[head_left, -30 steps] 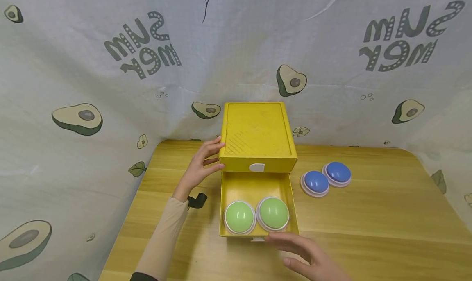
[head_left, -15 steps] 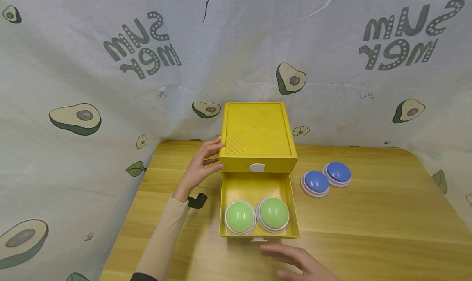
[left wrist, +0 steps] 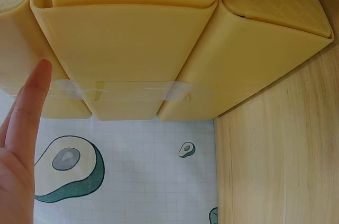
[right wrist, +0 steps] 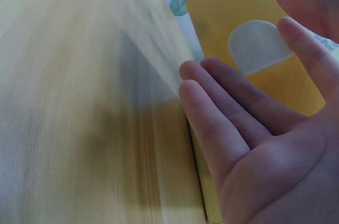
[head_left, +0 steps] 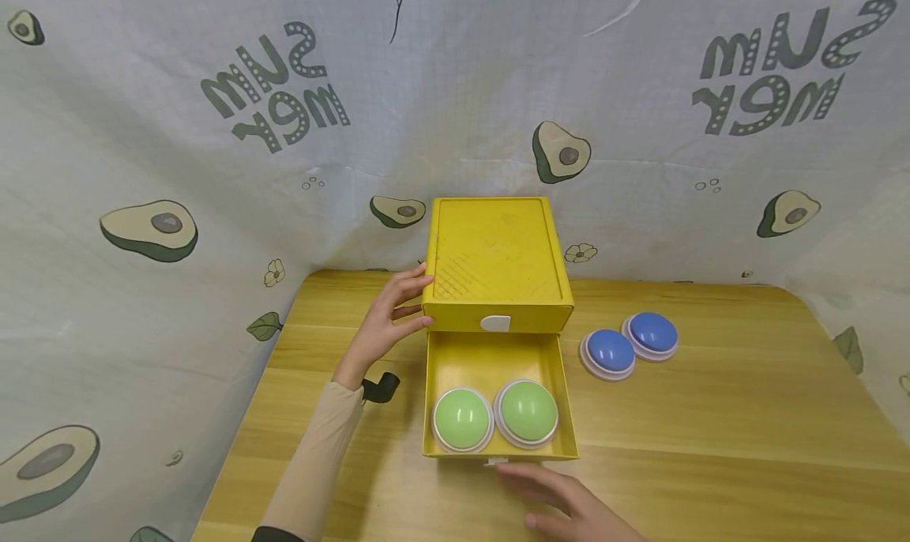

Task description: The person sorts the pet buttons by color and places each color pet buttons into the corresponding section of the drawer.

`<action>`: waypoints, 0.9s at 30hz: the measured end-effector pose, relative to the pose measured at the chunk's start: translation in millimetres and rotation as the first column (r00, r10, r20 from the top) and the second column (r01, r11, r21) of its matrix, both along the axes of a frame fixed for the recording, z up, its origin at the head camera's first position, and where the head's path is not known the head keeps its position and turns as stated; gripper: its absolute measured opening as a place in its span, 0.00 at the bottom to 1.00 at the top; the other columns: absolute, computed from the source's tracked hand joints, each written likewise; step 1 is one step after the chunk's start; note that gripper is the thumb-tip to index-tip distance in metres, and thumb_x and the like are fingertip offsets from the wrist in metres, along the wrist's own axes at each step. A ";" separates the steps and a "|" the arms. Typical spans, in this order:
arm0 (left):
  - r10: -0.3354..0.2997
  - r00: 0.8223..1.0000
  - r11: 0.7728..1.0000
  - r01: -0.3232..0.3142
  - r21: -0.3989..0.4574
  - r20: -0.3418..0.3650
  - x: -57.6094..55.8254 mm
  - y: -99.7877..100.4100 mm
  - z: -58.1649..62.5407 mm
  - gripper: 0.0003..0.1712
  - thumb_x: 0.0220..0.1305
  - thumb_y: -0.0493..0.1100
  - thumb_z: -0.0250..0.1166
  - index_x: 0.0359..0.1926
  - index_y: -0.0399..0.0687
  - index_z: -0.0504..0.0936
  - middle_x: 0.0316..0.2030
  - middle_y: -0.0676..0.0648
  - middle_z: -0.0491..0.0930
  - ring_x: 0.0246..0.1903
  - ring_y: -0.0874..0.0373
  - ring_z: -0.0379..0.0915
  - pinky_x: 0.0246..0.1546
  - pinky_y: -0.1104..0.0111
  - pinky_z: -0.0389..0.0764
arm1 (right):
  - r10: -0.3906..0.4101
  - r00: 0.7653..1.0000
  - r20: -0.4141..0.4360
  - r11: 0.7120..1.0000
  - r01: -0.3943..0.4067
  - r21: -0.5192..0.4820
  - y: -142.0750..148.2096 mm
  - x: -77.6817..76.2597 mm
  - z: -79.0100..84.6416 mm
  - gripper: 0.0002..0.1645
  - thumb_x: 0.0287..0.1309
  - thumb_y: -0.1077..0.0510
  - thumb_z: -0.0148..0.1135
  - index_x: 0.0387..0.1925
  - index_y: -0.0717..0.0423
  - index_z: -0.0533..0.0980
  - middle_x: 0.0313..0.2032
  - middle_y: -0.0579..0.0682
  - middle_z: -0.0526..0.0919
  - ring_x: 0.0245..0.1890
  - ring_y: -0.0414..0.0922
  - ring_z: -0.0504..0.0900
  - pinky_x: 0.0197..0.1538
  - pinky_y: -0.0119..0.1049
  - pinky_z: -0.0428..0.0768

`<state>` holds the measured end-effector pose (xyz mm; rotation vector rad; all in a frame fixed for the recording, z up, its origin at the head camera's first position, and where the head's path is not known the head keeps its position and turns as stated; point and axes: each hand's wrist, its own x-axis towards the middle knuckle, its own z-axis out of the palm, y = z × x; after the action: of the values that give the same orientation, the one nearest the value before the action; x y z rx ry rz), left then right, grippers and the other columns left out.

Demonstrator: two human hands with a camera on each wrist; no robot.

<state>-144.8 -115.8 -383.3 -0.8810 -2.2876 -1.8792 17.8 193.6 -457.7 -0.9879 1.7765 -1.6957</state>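
A yellow drawer box (head_left: 501,250) stands at the back of the table, its lower drawer (head_left: 490,356) pulled out. Two light-green domed buttons with white rims, a left one (head_left: 463,419) and a right one (head_left: 528,411), lie inside at the drawer's front. My left hand (head_left: 384,321) rests on the box's left side, fingers extended and thumb at the front corner. Just in front of the drawer is my right hand (head_left: 562,502), fingers fairly straight and holding nothing. In the right wrist view its fingers are near the white half-round handle (right wrist: 258,46); whether they touch the drawer front I cannot tell.
Two blue domed buttons, a nearer one (head_left: 609,352) and a farther one (head_left: 651,334), lie right of the box on the wooden table (head_left: 725,415). Under my left wrist is a small black object (head_left: 382,387). An avocado-print cloth (head_left: 462,92) hangs behind.
My right hand has drawn back from over the drawer's front edge and shifted slightly left, below the handle. My left hand, the drawer and the buttons have stayed put.
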 end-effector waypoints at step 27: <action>0.000 1.000 1.000 0.000 -0.006 -0.003 0.8 -0.2 -0.4 0.32 0.58 0.25 0.64 0.64 0.33 0.66 0.69 0.38 0.56 0.60 0.36 0.62 0.56 0.48 0.72 | -0.071 0.988 0.139 0.994 0.082 -0.074 -7.5 0.9 5.9 0.30 0.66 0.73 0.47 0.69 0.61 0.60 0.66 0.55 0.67 0.64 0.52 0.66 0.65 0.37 0.66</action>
<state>-144.0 -116.0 -383.7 -0.8834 -2.2931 -1.8702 18.7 186.1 -451.8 -0.8244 1.6901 -1.8474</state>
